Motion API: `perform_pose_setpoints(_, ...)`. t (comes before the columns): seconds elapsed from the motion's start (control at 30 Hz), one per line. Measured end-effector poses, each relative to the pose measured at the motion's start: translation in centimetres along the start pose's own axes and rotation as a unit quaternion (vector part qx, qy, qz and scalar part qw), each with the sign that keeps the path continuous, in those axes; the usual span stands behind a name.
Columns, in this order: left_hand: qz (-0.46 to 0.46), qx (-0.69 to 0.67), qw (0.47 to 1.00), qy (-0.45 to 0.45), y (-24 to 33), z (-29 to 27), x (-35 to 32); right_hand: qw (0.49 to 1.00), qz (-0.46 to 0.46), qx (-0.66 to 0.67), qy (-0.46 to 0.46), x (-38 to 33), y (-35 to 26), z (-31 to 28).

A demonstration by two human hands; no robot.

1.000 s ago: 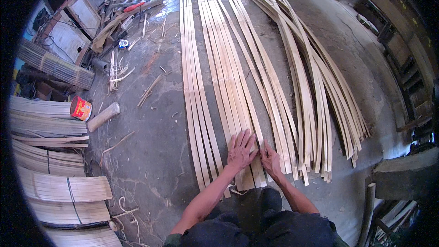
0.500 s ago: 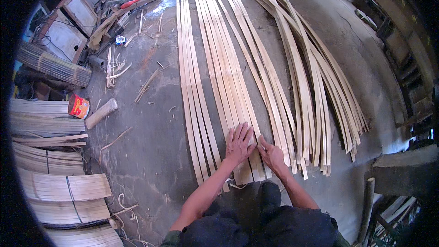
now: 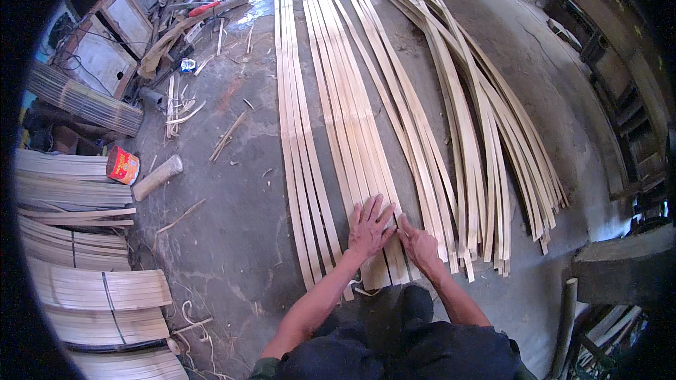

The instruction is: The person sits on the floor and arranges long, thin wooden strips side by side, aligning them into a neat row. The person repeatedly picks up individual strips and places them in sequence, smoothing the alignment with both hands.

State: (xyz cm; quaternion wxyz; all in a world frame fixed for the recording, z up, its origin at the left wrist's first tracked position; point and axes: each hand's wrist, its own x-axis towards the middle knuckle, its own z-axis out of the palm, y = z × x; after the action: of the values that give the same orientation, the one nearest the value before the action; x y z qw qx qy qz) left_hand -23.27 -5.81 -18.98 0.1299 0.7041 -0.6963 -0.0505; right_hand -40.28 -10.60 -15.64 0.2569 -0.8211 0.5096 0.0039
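Note:
Long pale bamboo strips (image 3: 350, 119) lie side by side on the floor in front of me, forming a band that runs away from my feet. My left hand (image 3: 370, 230) rests palm down across the near part of this band, fingers spread. Right beside it, my right hand (image 3: 420, 244) is at the band's right edge. Its fingers are bunched around the outermost strip's edge, with the forefinger and thumb pointing forward; the grip is partly hidden. A narrower row of strips (image 3: 294, 112) lies to the left, and another loose row (image 3: 401, 98) to the right.
Further right, a crossed pile of strips (image 3: 486, 105) fans out. Bundled strips (image 3: 98, 287) are stacked at the left, near a red tin (image 3: 122, 165) and a short round log (image 3: 158, 177). Scraps litter the floor (image 3: 232, 232). A block (image 3: 623, 257) stands at the right.
The view has tilted slightly, so the scene sits a little lower. Both hands stay at almost the same place on the band of strips.

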Motion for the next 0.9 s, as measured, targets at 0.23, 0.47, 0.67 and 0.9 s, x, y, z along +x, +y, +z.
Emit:
perform_pose_setpoints(0.23,-0.005,0.008,1.000,-0.016,0.4,-0.3,0.3,0.988,0.004,0.106,0.108,-1.0,0.6,2.4)
perform_pose_setpoints(0.47,-0.018,-0.014,0.999,-0.025,-0.2,0.2,-0.1,0.949,-0.051,0.256,0.176,-0.8,-0.6,2.6)
perform_pose_setpoints(0.67,-0.020,-0.014,1.000,-0.013,-0.1,0.2,-0.1,0.960,-0.065,0.217,0.163,-1.2,-0.3,2.3)
perform_pose_setpoints(0.9,-0.018,-0.018,1.000,-0.005,-0.2,0.3,-0.1,0.952,-0.126,0.193,0.203,-1.0,0.4,1.6)
